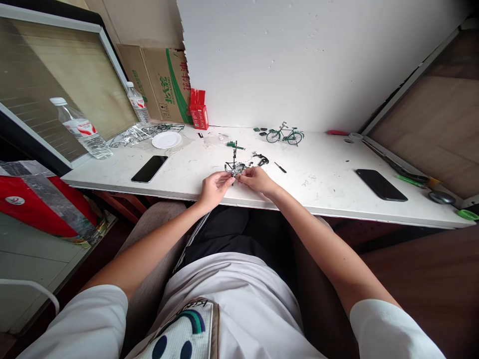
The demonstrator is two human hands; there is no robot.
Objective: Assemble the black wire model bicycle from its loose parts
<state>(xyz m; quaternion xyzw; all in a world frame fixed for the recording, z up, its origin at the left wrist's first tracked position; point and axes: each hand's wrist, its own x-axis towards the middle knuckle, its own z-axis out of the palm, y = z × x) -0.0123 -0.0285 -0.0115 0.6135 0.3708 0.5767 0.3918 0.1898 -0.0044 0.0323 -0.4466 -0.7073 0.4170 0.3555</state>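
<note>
Near the table's front edge, a partly built model bicycle is held between my two hands, its dark frame standing up above my fingers. My left hand pinches it from the left side. From the right, my right hand grips it low down with bent fingers. The fingertips cover its lowest part. Just beyond lie a green part and a curved black part. A small pointed tool rests to the right. A finished green model bicycle stands farther back.
Phones lie at left and right. A white lid, loose part frames and water bottles are at the left. A red box and a cardboard carton stand against the white wall.
</note>
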